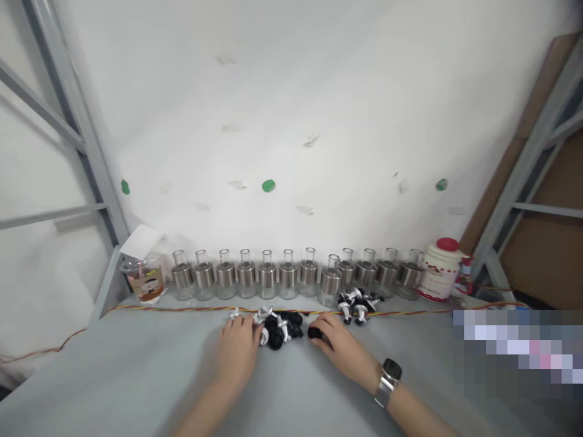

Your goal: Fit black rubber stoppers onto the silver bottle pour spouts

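Left hand (237, 347) lies flat by the pump caps (279, 328); right hand (339, 346) pinches a black cap (314, 332). Reaching past the caps could topple the glass bottles (288, 276) behind.

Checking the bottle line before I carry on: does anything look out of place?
One glass bottle stands forward of the row of bottles along the wall. Otherwise the row is even. The small black-and-white parts lie in loose heaps by both hands.

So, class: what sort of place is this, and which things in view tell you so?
Probably a small assembly workbench. A row of identical glass bottles with metal collars lines the wall, loose black and white caps lie heaped before them, and the left hand and right hand rest at that heap.
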Available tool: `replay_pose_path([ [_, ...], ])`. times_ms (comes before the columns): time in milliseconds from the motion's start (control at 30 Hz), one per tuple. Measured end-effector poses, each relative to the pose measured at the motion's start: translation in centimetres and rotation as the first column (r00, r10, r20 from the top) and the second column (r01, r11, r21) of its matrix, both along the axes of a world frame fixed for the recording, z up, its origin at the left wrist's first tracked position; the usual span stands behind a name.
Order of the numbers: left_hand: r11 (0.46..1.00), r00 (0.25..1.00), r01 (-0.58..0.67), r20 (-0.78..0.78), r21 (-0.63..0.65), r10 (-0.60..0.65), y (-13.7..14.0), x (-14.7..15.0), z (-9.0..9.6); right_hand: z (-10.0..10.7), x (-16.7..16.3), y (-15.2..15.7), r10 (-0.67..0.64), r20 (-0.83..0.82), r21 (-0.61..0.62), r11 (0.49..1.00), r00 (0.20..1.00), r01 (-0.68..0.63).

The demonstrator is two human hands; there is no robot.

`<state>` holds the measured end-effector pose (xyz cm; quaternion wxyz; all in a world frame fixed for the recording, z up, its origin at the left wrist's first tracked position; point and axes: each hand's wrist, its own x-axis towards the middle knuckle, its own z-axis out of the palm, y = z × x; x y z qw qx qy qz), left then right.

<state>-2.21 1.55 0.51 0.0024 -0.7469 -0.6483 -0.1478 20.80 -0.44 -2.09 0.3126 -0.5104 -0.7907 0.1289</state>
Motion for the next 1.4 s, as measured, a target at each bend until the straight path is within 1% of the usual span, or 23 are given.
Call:
replay_pose_path([
  [167,1.000,0.997,0.003,0.077,0.012,-0.004,0.5,-0.3,-0.3,-0.3,0.4,0.4,-0.022,-0.029,0.029,0.999,0.999,0.022],
  [300,0.998,0.982,0.057,0.183,-0.006,-0.055,0.8,-0.4,-0.6,-0.7,0.4,0.6,-0.014,-0.064,0.034,0.999,0.998,0.017],
  [400,0.997,0.951,0.080,0.299,-0.009,-0.073,1.2,-0.5,-1.0,-0.7,0.3,0.7,-0.027,-0.099,0.040,0.999,0.995,0.031],
  [467,0.997,0.911,0.080,0.407,-0.002,-0.073,1.6,-0.7,-1.1,-0.5,0.2,0.7,-0.054,-0.124,0.054,0.997,0.991,0.061],
  [533,0.998,0.844,0.069,0.533,0.003,-0.060,1.9,-1.0,-1.0,-0.1,0.1,0.7,-0.086,-0.151,0.075,0.992,0.985,0.098],
  [567,0.998,0.799,0.063,0.599,0.003,-0.052,2.0,-1.2,-0.8,0.1,0.0,0.6,-0.102,-0.173,0.097,0.988,0.980,0.120],
  [633,0.998,0.686,0.062,0.727,-0.005,-0.039,2.1,-1.4,-0.3,0.8,-0.5,0.2,-0.119,-0.241,0.166,0.973,0.963,0.162],
  [700,0.995,0.552,0.094,0.833,-0.019,-0.036,1.7,-1.2,0.4,1.6,-1.2,-0.7,-0.101,-0.322,0.233,0.955,0.941,0.182],
  [767,0.986,0.425,0.158,0.905,-0.047,-0.025,0.9,-0.4,0.8,2.2,-2.2,-1.9,-0.041,-0.364,0.269,0.952,0.930,0.148],
  [833,0.970,0.328,0.229,0.944,-0.086,0.007,-0.2,0.9,0.9,2.4,-3.1,-3.0,0.037,-0.358,0.299,0.951,0.933,0.077],
  [933,0.937,0.171,0.317,0.981,-0.145,0.094,-1.8,2.6,0.5,2.1,-4.2,-3.9,0.123,-0.318,0.346,0.938,0.940,-0.006],
  [1000,0.925,0.079,0.342,0.986,-0.164,0.146,-2.5,3.3,0.2,1.7,-4.5,-4.0,0.148,-0.293,0.360,0.932,0.945,-0.035],
  [1033,0.924,0.054,0.346,0.986,-0.166,0.157,-2.8,3.5,0.1,1.5,-4.6,-4.0,0.156,-0.280,0.362,0.931,0.947,-0.046],
  [1100,0.926,0.035,0.347,0.989,-0.148,0.145,-3.2,3.7,0.0,1.1,-4.7,-3.8,0.161,-0.263,0.363,0.930,0.951,-0.057],
  [1267,0.910,-0.022,0.412,0.998,-0.042,0.056,-3.9,3.9,0.1,1.2,-4.5,-3.8,0.109,-0.268,0.384,0.923,0.957,0.003],
  [1333,0.901,-0.027,0.435,1.000,0.004,0.009,-4.0,4.0,-0.2,1.3,-4.5,-3.9,0.098,-0.263,0.387,0.922,0.960,0.012],
  [1400,0.888,-0.013,0.456,0.998,0.061,-0.062,-4.0,4.2,-0.7,1.3,-4.5,-4.1,0.110,-0.256,0.385,0.923,0.960,-0.003],
])
